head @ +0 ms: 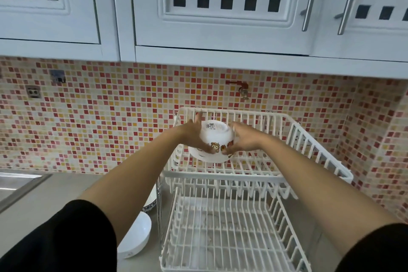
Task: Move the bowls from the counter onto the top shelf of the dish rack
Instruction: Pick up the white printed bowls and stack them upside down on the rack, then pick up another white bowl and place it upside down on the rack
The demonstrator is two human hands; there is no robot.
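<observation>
A white bowl with cartoon figures [215, 141] is held upside down and tilted over the left part of the top shelf [304, 137] of the white wire dish rack. My left hand [194, 133] grips its left side and my right hand [244, 138] grips its right side. On the counter left of the rack lies a plain white bowl [135, 236] upside down. Behind it stands a white bowl with a blue patterned rim [151, 200], partly hidden by my left arm and the rack's post.
The rack's lower shelf [220, 234] holds nothing. A steel sink [15, 185] sits at the far left of the grey counter [55, 196]. White wall cabinets [220, 6] hang overhead. A mosaic tile wall with a small tap [242, 90] stands behind the rack.
</observation>
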